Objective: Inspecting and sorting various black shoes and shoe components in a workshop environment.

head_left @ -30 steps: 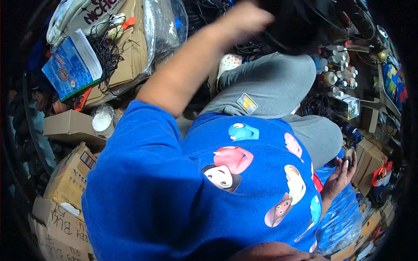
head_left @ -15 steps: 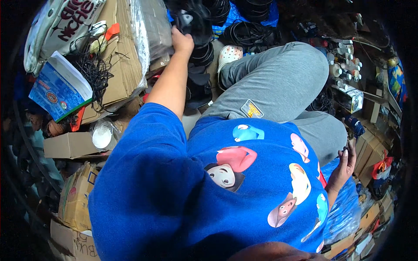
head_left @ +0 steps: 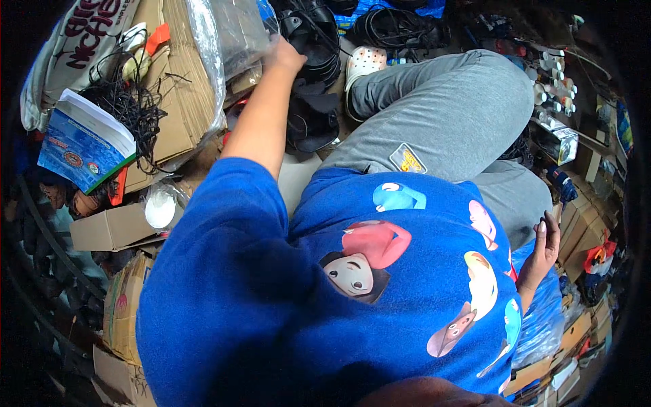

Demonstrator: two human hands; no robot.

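Note:
My left hand (head_left: 287,60) reaches far forward beside a stack of glossy black curved pieces (head_left: 324,47). Its fingers are curled at the near edge of a black piece with a grey spot (head_left: 291,23), though their tips are hidden. Clear plastic wrap (head_left: 237,34) lies right against this hand. At the right, my right hand (head_left: 542,254) is raised beside my knee, palm turned inward and fingers bent. A small dark bit shows at its fingertips, too small to name.
Flat cardboard (head_left: 173,88) lies left, with tangled black cord (head_left: 139,112) and a blue printed packet (head_left: 88,146). An open carton (head_left: 108,227) stands nearer. Black coiled bundles (head_left: 393,30) lie ahead, past my white clog (head_left: 366,64). Small bottles (head_left: 556,88) are grouped far right.
The blurred black piece at my left hand now rests against the stack, and the hand has shifted slightly right. My right hand stays raised, its fingers a little straighter. The whole view has shifted slightly.

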